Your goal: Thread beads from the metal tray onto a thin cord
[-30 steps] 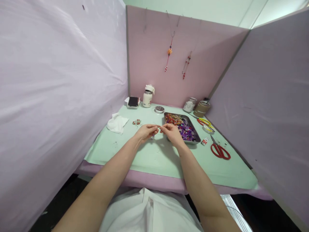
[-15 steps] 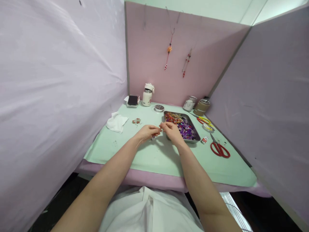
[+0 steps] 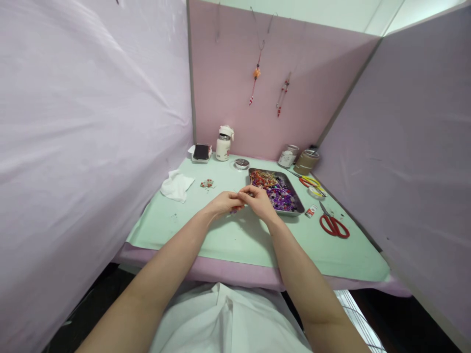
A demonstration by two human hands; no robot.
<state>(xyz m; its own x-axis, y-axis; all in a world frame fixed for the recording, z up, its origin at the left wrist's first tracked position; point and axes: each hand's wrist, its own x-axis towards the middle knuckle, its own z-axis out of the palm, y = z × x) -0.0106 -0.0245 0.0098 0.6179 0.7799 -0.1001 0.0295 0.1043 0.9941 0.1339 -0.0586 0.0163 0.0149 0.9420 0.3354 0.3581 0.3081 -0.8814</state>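
My left hand (image 3: 225, 203) is closed in a pinch over the middle of the table. Small purplish beads (image 3: 233, 211) show just beneath its fingers; whether they are strung cannot be made out. Fingertips of my right hand (image 3: 258, 201) are pinched together and meet those of the left. What lies between the two pinches is too small to tell. Right behind my right hand is a metal tray (image 3: 296, 214) holding purple beads (image 3: 281, 198) and a tangle of red and gold strands (image 3: 263, 179). A small cluster of red and clear beads (image 3: 207, 184) lies beyond my left hand.
A white cloth (image 3: 177, 186) lies at left. Along the back stand a dark-filled box (image 3: 202, 152), a cream bottle (image 3: 223, 144), a round dish (image 3: 242, 164) and two jars (image 3: 288, 156). Red scissors (image 3: 333, 225) and yellow-handled tools (image 3: 312, 182) lie at right. Beaded strands (image 3: 256, 73) hang behind.
My right hand has shifted slightly left, so the fingertips now touch or overlap the left hand's. My left hand stays nearly in place. The whole view has tilted a little.
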